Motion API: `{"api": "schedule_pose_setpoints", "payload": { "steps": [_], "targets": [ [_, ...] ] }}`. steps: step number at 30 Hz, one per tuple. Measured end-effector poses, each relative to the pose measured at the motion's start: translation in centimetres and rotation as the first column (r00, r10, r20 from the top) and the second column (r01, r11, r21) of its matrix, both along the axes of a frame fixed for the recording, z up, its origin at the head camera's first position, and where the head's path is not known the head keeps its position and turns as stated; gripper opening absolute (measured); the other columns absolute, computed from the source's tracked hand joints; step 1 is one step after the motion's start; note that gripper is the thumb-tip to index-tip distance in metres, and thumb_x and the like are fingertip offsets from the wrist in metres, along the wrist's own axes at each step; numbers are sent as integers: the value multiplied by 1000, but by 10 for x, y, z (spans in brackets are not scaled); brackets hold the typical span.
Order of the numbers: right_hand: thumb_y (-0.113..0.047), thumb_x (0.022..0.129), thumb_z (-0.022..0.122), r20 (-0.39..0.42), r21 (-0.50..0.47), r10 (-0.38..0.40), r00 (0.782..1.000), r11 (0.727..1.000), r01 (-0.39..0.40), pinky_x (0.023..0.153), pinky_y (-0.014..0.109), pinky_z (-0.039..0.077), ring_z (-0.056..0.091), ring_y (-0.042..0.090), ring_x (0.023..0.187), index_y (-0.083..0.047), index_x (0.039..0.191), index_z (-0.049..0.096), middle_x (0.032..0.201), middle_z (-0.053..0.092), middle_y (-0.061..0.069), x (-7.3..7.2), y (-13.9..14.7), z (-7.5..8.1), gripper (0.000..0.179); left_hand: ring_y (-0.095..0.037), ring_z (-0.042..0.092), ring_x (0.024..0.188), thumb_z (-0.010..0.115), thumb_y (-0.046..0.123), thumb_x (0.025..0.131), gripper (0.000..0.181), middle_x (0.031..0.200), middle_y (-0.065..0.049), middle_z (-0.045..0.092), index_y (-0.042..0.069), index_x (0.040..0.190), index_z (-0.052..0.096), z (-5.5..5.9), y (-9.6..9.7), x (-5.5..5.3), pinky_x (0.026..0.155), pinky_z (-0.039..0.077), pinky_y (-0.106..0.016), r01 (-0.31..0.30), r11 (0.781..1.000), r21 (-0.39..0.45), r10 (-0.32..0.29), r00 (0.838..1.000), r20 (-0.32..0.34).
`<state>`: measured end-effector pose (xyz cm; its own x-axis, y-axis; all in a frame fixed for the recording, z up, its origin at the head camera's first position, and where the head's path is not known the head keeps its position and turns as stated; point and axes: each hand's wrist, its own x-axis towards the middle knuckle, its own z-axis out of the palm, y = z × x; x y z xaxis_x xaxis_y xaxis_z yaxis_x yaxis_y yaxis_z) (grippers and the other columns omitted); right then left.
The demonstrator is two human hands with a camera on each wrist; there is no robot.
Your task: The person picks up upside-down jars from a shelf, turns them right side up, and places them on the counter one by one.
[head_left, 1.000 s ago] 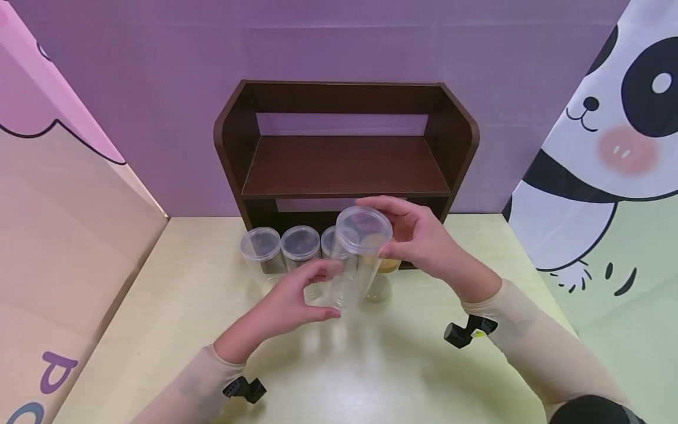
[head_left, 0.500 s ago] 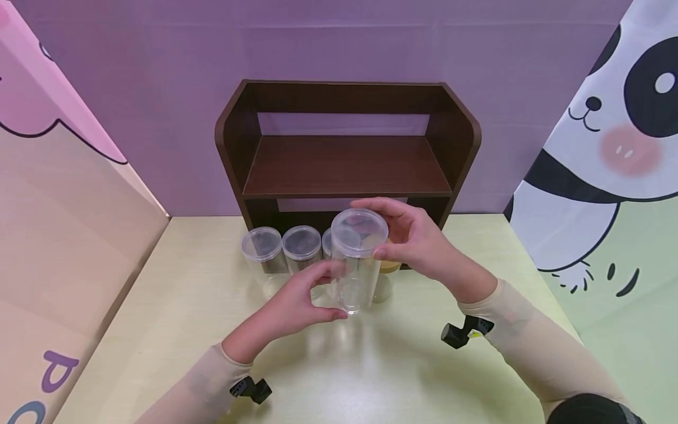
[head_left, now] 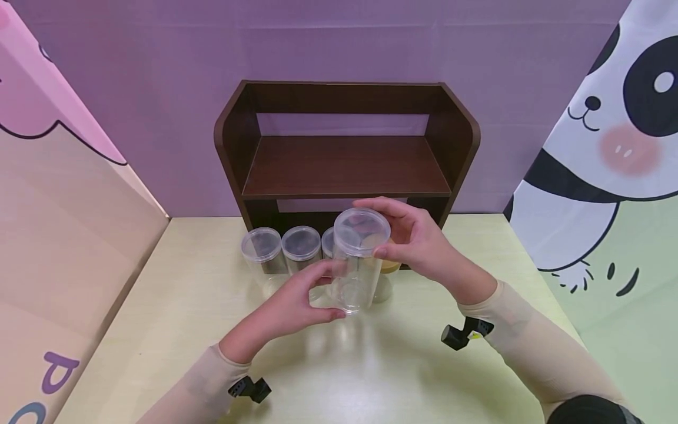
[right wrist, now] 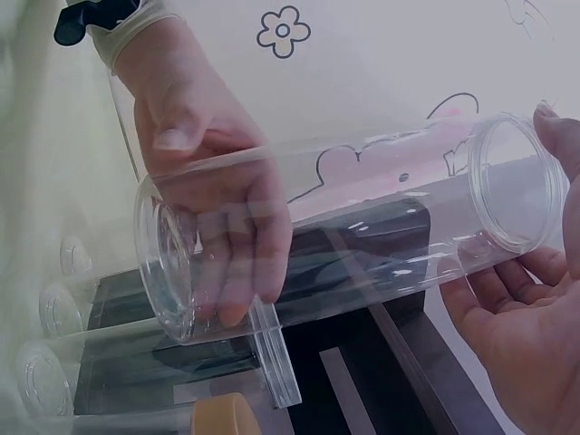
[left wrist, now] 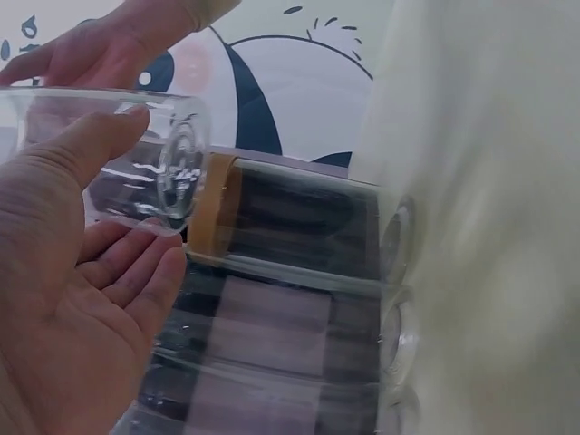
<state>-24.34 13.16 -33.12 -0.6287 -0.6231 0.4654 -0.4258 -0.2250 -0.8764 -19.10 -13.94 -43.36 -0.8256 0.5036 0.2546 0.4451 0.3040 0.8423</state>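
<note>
A tall clear plastic jar with a clear lid [head_left: 362,227] is held upright in front of a row of other jars. My right hand [head_left: 415,238] grips it near the lid, thumb on the near side and fingers behind. Around the lower part, my left hand [head_left: 288,315] holds it between thumb and fingers, as the left wrist view shows with the jar's base [left wrist: 184,168] just past the fingertips. Through the clear wall [right wrist: 362,227] in the right wrist view, the left fingers show behind the jar. The held jar looks empty.
Behind stand clear-lidded jars [head_left: 261,246], [head_left: 301,243], one partly hidden, and a jar with a yellow-orange lid [head_left: 391,267] at the right. A dark brown two-tier shelf [head_left: 346,168] stands at the back of the pale table [head_left: 185,306], against a purple backdrop [head_left: 339,41].
The jar was tilted with its base toward the left; half a second ago it came upright. Both hands have shifted slightly with it, and almost nothing has moved since.
</note>
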Motion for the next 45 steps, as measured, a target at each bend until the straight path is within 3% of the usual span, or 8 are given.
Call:
{"api": "schedule_pose_setpoints", "payload": {
  "steps": [8,14,17,22,26,29,36,45],
  "targets": [
    [-42,88,94,-7,6,-15,1000,1000,15,103,33,60,69,25,125,13,151,53,140,70,5,0,5,-2,94,-23,69,130,91,4,92,63,145,-4,67,8,148,63,22,-18,2,112,56,-38,-44,997,68,52,991,-122],
    [-34,90,95,9,9,-25,1000,1000,25,100,31,61,69,24,123,14,151,53,140,70,5,1,10,-5,88,-26,71,117,82,-6,96,42,130,-12,71,1,134,69,45,-48,-3,103,60,-31,-218,955,203,260,942,-210],
    [-29,92,94,17,16,-27,999,1000,27,98,32,62,69,26,122,13,152,53,140,69,6,2,13,-5,84,-22,72,112,79,-6,98,32,124,-10,72,-2,129,69,55,-62,-7,102,57,-24,-348,893,284,408,893,-187],
    [-27,94,93,14,33,-42,999,999,41,97,34,62,70,28,119,10,153,55,140,68,8,1,17,-6,79,-15,70,106,77,2,102,26,115,-2,71,-6,126,69,64,-78,-21,98,54,-23,-512,755,410,603,788,-124],
    [-25,94,92,22,49,-59,998,997,57,97,32,62,71,26,118,6,153,57,140,68,8,2,20,-7,75,-15,69,106,79,5,101,30,111,3,71,-6,126,69,64,-88,-34,96,53,-25,-583,655,480,698,710,-89],
    [-23,95,91,31,58,-62,998,996,61,97,32,62,71,26,119,6,154,56,141,68,8,3,22,-8,74,-16,68,105,81,6,100,33,109,3,70,-8,126,67,64,-93,-41,94,53,-26,-596,614,517,728,681,-80],
    [-20,96,90,28,53,-59,998,997,58,98,31,62,71,25,119,5,153,57,140,69,8,2,23,-10,71,-16,67,111,83,8,98,41,120,4,66,-3,133,66,65,-97,-55,97,56,-25,-620,595,511,753,652,-86],
    [-26,94,92,26,44,-66,997,997,65,94,32,61,71,26,117,7,153,57,139,70,7,0,28,-14,76,-13,67,114,85,15,99,48,128,5,66,10,145,70,66,-99,-69,98,60,-23,-666,612,426,765,634,-107]
  ]
}}
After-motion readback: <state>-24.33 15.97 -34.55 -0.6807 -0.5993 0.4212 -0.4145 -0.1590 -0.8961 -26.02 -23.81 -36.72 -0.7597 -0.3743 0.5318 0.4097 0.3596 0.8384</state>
